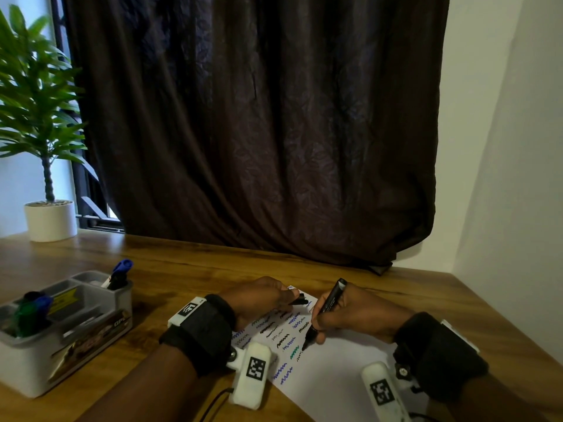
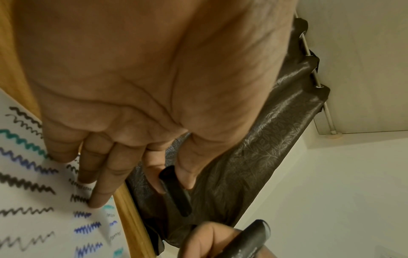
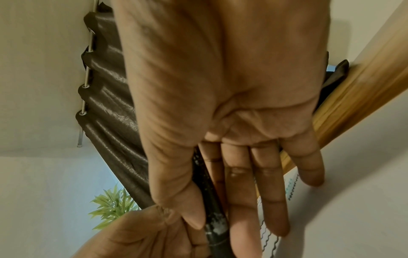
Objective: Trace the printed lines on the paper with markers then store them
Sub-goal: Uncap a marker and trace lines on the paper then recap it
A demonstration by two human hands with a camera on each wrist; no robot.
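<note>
A white paper with wavy printed lines, many traced in black, blue and green, lies on the wooden table. My right hand grips a black marker, tip down on the paper near a green squiggle. In the right wrist view the marker sits between thumb and fingers. My left hand rests its fingers on the paper's far part and pinches the black marker cap. The left wrist view shows the cap between thumb and forefinger, the other fingertips pressing the paper.
A grey and white desk organiser at the left holds several markers, blue and green among them. A potted plant stands at the far left. A dark curtain hangs behind the table; a white wall is on the right.
</note>
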